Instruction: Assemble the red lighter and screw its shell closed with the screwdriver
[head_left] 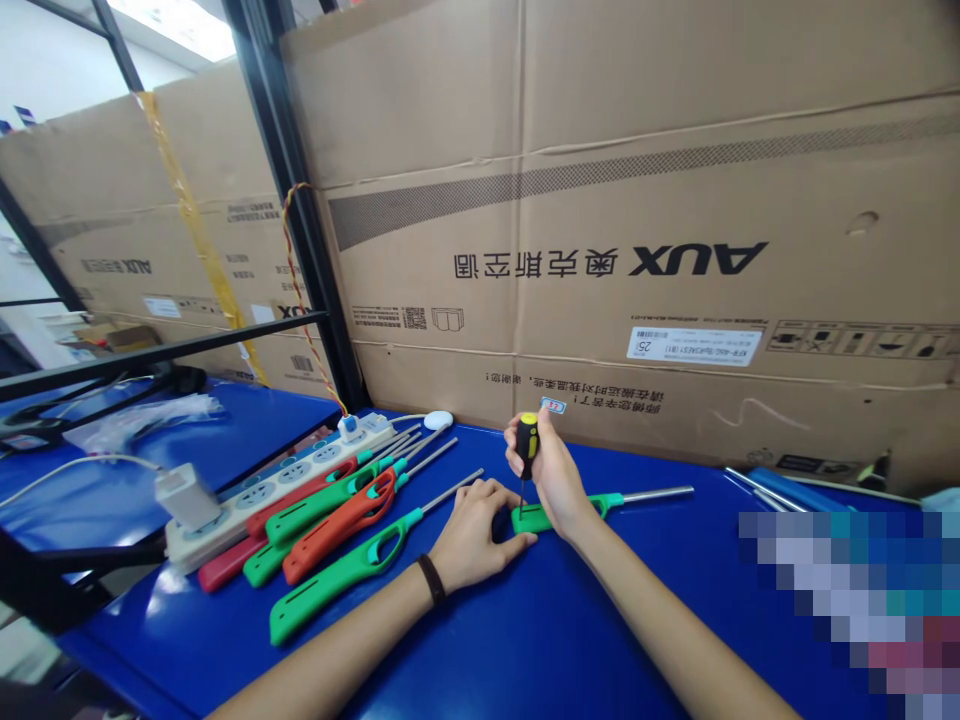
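My right hand (559, 482) is closed round a black-and-yellow screwdriver (529, 450), held upright with its shaft pointing down. The tip meets the handle end of a green long-necked lighter (534, 519), which lies flat with its metal tube to the right. At that same end, my left hand (471, 537) grips the lighter between thumb and fingers. My right hand partly hides the lighter's middle. To the left lie several similar lighters, among them a green one (330, 585) in front and an orange-red one (330, 535) behind it.
A white power strip (292, 472) with a plugged-in adapter (186, 497) runs along the left of the blue table (480, 650). Large cardboard (637, 190) stands behind, beside a black rack post (300, 200). Thin metal rods (761, 492) lie at the right, near a pixelated patch.
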